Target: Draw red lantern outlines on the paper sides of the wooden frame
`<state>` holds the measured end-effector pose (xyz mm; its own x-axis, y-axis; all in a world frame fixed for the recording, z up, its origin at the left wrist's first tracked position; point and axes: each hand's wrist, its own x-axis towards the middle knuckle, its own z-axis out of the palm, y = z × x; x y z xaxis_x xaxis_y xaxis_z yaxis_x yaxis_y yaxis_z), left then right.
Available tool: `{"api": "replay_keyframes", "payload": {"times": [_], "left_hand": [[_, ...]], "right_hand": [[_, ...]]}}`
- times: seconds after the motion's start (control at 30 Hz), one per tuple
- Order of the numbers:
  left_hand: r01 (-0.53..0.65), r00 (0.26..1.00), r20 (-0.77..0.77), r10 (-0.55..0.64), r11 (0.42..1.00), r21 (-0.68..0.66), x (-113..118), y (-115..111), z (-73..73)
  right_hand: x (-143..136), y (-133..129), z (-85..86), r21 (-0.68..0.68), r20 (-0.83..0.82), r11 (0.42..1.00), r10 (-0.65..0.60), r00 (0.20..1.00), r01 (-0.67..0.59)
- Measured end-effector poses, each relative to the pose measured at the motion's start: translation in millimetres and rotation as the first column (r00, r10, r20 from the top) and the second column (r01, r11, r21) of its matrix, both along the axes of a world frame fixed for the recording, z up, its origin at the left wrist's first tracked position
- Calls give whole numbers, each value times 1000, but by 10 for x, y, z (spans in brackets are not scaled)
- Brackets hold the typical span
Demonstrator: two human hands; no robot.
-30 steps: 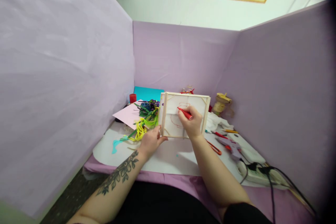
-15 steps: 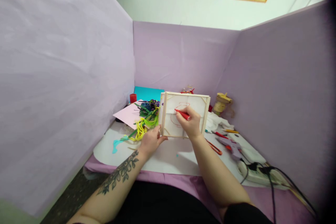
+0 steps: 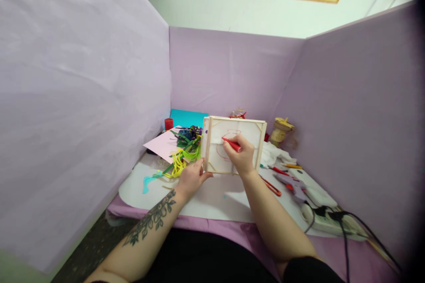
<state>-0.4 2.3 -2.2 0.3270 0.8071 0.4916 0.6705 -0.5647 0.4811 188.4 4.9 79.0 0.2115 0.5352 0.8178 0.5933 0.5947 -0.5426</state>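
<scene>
A square wooden frame point(image 3: 262, 150) with a white backing stands upright on the table, its inner side facing me. My left hand point(image 3: 192, 177) grips its lower left corner, the thumb along the bottom edge. In my right hand point(image 3: 243, 154) is a red marker point(image 3: 234, 145), held like a pen with its tip at the white surface. Red outlines point(image 3: 222, 152) of a rounded shape with a small box on top are drawn there; my right hand covers part of them.
Left of the frame lie yellow and green strips point(image 3: 179, 163), a pink sheet point(image 3: 162, 145) and a blue sheet point(image 3: 189, 118). To the right are a glue gun point(image 3: 294, 183), an orange-handled cutter point(image 3: 272, 186), white cloth point(image 3: 275, 154) and a power strip point(image 3: 325, 221) with cables. Lilac panels surround the table.
Almost nothing differs. The whole view has shifted very slightly, and the marker tip stays at nearly the same spot on the white surface.
</scene>
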Motion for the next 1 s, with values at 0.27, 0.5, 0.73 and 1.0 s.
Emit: {"api": "replay_keyframes", "payload": {"times": [0.27, 0.5, 0.73, 1.0], "left_hand": [[-9, 1000, 9, 9, 1000, -4, 6, -5, -1], [-1, 1000, 8, 1, 1000, -5, 10, 0, -3], [-7, 1000, 12, 7, 1000, -2, 9, -7, 1], [4, 1000, 16, -4, 1000, 0, 8, -1, -7]], "right_hand": [[-6, -11, 10, -17, 1, 1000, 11, 1000, -11], [6, -2, -8, -14, -12, 999, 38, 999, -38], [4, -8, -5, -45, 27, 998, 48, 998, -47], [-2, -21, 1, -54, 28, 998, 47, 999, -45]]}}
